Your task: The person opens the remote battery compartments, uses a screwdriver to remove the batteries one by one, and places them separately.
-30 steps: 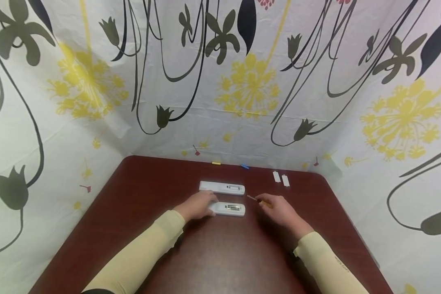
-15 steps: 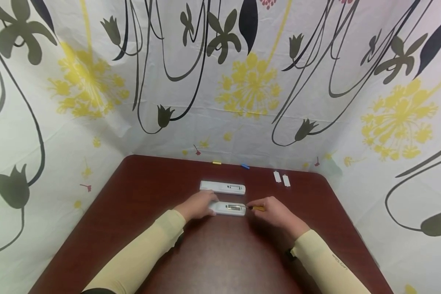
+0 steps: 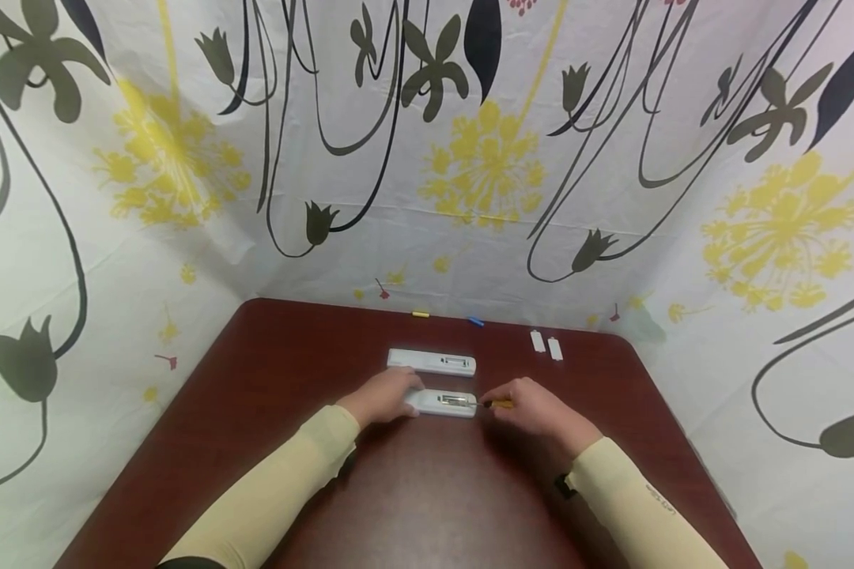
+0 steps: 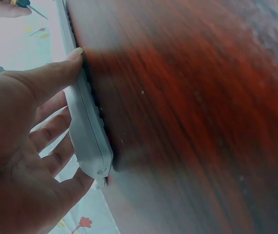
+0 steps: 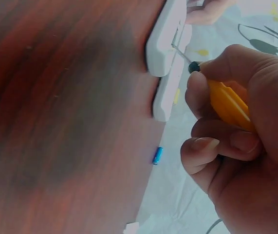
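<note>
A white remote control (image 3: 430, 402) lies back up on the table, its battery compartment uncovered at the right end. My left hand (image 3: 383, 395) grips its left end; in the left wrist view the thumb (image 4: 63, 68) presses one long side and the fingers lie along the other. My right hand (image 3: 537, 409) holds a screwdriver (image 5: 229, 105) by its yellow-orange handle. The thin metal shaft points left, with the tip at the battery compartment. Whether a battery sits inside is too small to tell. A second white remote control (image 3: 416, 361) lies just behind, its compartment also uncovered.
At the back edge of the dark red table (image 3: 313, 340) lie a small yellow battery (image 3: 420, 314) and a blue battery (image 3: 475, 322). Two white battery covers (image 3: 538, 341) rest side by side at the back right. Patterned white cloth (image 3: 370, 174) hangs around the table.
The right hand has brought the screwdriver from beside the remotes to the near remote's battery compartment, and its tip has shifted slightly there. The left hand has kept its grip.
</note>
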`<state>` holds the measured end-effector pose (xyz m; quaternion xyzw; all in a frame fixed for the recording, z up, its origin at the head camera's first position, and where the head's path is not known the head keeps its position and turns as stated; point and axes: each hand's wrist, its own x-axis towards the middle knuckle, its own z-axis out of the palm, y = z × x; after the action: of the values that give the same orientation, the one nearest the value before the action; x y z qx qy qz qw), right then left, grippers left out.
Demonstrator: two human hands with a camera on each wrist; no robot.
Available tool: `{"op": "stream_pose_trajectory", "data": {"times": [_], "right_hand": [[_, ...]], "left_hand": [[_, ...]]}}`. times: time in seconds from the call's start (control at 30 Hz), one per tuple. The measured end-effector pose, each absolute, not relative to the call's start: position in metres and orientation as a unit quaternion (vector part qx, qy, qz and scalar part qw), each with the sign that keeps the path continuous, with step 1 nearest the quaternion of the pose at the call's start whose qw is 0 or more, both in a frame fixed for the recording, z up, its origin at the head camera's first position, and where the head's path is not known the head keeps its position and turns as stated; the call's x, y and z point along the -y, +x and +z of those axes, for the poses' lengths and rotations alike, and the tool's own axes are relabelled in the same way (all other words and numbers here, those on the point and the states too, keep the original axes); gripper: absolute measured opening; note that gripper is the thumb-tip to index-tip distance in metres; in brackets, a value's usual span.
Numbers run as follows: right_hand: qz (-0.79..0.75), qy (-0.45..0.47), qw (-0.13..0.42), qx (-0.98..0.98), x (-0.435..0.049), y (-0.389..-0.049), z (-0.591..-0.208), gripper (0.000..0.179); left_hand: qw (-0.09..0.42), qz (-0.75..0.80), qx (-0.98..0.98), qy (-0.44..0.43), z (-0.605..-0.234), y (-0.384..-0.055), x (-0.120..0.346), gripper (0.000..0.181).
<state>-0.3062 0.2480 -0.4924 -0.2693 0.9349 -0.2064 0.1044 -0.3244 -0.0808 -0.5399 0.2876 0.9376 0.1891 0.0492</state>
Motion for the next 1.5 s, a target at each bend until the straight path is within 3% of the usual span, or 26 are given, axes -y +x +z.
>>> {"op": "stream_pose_trajectory", "data": {"times": [0.23,0.47,1.03,1.3,1.5], "right_hand": [[-0.147,-0.318,0.107,-0.931,-0.238,-0.315,-0.48,0.026],[-0.076,-0.366,0.095,-0.922,-0.218,-0.322,-0.46,0.011],[-0.021,-0.331,0.141,-0.933,-0.202,-0.33,-0.448,0.011],[-0.048,-0.374,0.139,-0.916,-0.212,-0.335,-0.451,0.009],[-0.03,-0.353,0.143,-0.924,-0.19,-0.334,-0.441,0.004]], "left_hand": [[0.053,0.186,-0.939,0.283,-0.54,-0.325,0.081,0.044],[0.054,0.187,-0.938,0.288,-0.537,-0.324,0.081,0.044],[0.06,0.182,-0.937,0.294,-0.539,-0.327,0.077,0.045],[0.063,0.182,-0.936,0.294,-0.538,-0.326,0.076,0.045],[0.052,0.184,-0.935,0.3,-0.534,-0.327,0.079,0.044]]}}
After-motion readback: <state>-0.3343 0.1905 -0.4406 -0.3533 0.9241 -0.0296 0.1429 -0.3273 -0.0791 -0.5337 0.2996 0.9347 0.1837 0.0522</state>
